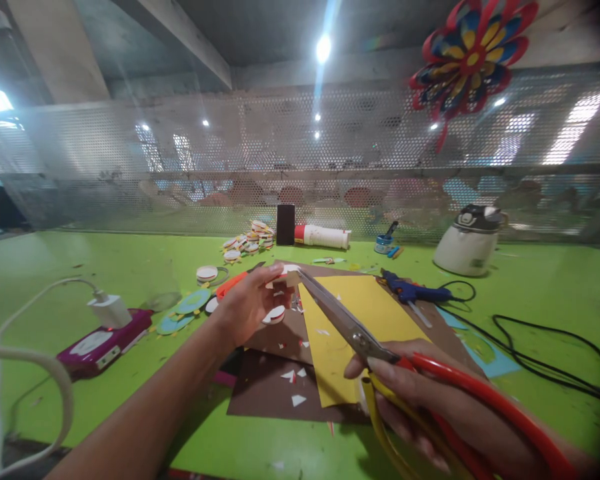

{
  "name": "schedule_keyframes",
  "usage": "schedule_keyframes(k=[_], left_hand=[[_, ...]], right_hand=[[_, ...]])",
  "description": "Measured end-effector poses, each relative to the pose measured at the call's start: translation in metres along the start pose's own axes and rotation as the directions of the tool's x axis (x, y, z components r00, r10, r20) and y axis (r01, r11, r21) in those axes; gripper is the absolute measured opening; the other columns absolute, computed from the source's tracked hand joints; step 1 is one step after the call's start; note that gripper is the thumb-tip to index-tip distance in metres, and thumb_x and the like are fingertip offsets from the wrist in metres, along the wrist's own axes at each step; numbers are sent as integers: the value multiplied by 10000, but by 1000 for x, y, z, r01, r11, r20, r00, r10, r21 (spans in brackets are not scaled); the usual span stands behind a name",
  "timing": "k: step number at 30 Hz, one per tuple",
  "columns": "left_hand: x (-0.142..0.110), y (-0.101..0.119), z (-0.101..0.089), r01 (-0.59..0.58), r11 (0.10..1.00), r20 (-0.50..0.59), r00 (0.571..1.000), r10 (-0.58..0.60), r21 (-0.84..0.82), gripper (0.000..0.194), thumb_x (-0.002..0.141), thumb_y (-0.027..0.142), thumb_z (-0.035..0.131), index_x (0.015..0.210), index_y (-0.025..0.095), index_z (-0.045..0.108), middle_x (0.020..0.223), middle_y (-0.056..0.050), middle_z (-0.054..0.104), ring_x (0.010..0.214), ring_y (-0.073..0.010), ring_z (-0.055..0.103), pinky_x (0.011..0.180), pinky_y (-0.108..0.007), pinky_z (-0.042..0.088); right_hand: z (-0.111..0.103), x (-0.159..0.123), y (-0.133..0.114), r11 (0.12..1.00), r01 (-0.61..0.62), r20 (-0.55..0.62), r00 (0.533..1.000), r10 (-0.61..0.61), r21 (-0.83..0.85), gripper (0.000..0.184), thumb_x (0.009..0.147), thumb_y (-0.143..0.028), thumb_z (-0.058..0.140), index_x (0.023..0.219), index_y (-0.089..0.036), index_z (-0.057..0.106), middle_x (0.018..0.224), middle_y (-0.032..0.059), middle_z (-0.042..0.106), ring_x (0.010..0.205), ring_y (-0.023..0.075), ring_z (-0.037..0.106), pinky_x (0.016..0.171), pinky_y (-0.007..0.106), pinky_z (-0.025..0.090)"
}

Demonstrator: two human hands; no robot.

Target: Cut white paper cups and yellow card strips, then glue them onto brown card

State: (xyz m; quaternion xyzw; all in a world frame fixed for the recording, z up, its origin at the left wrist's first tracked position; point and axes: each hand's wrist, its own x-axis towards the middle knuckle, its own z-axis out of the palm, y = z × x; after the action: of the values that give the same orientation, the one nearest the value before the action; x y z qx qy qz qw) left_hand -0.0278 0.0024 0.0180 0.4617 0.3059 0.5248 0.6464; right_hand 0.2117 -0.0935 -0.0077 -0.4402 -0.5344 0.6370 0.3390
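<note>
My left hand (253,300) pinches a small piece of white and tan paper (284,279) above the brown card sheets. In my right hand (405,383) is a pair of large scissors (347,323) with red and yellow handles. Their blade tips meet the paper at my left fingers, and the blades look nearly closed. Below lie a yellow card sheet (340,367) and a brown card sheet (265,393), strewn with white paper scraps (299,400). A round white disc (274,315) rests just under my left hand.
Left: a purple power strip (103,343) with a white plug, and blue-green paper discs (193,301). Behind: a heap of white discs (250,241), a phone (286,225) and a white tube (325,237). Right: a blue glue gun (417,291), a black cable (540,360) and a kettle (467,243).
</note>
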Motion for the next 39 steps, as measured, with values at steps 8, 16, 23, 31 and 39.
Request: schedule_keyframes(k=[8, 16, 23, 31, 39], left_hand=[[-1, -1, 0, 2, 1000, -45, 999, -1, 12, 290, 682, 361, 686, 831, 123, 617, 732, -58, 635, 622, -144, 565, 599, -283, 442], [1, -2, -6, -29, 997, 0, 1000, 29, 68, 326, 685, 403, 696, 843, 122, 651, 740, -51, 616, 626, -138, 544, 591, -276, 432], [0, -1, -1, -100, 990, 66, 993, 93, 99, 284, 691, 393, 667, 789, 128, 636, 740, -59, 605, 642, -147, 515, 605, -290, 426], [1, -2, -2, -84, 995, 67, 994, 81, 55, 233, 728, 354, 595, 793, 131, 624, 707, -60, 591, 651, -167, 527, 594, -299, 427], [0, 1, -3, -79, 997, 141, 987, 82, -25, 241, 793, 318, 584, 816, 93, 667, 821, -121, 654, 729, -194, 578, 623, -306, 449]], right_hand=[[3, -1, -7, 998, 26, 21, 999, -24, -59, 354, 868, -540, 575, 892, -195, 651, 558, -43, 516, 440, 64, 430, 379, 175, 328], [-4, -1, 5, 994, 59, 14, 998, -58, -88, 336, 887, -507, 566, 859, -185, 654, 632, -28, 532, 489, 63, 423, 421, 175, 322], [0, 1, 4, 995, 78, -14, 997, -79, -67, 339, 884, -507, 570, 850, -185, 668, 597, -21, 511, 527, 94, 463, 469, 199, 381], [2, -1, 1, 994, 81, 17, 997, -80, -69, 338, 912, -498, 534, 873, -180, 645, 562, -54, 482, 434, 53, 370, 392, 174, 296], [4, 4, -2, 995, 84, 41, 996, -82, -54, 365, 920, -491, 526, 973, -153, 654, 533, -67, 464, 432, 51, 378, 406, 165, 317]])
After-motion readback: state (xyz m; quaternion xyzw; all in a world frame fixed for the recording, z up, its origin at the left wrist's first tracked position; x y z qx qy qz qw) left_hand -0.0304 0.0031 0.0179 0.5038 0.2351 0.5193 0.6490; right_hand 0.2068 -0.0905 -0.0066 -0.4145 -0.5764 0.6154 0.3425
